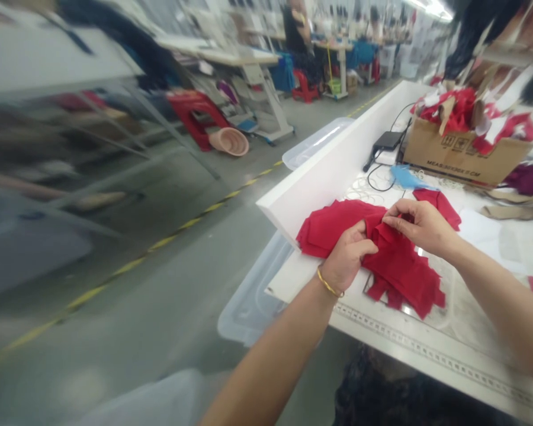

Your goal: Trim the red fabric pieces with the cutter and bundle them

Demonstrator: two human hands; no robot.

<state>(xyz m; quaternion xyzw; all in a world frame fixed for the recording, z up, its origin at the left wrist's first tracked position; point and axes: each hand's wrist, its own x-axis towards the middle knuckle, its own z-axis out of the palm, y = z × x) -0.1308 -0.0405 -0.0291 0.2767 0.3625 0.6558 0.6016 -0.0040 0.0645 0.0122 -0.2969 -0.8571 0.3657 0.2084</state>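
**Red cloth (400,269) gripped on white table (313,192)**

The stacked pieces are laid on the table's near end; a fold is pinched by both the left hand (349,257) and the right hand (420,228); a cardboard box (464,157) of red scraps is set farther along the table.

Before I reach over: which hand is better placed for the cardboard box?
Probably right: the right hand is nearer the cardboard box; the left hand sits farther, on the red cloth.

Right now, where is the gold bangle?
In the head view, the gold bangle circles the wrist of the left hand, at the lower left of the red cloth, above the near edge of the white table.
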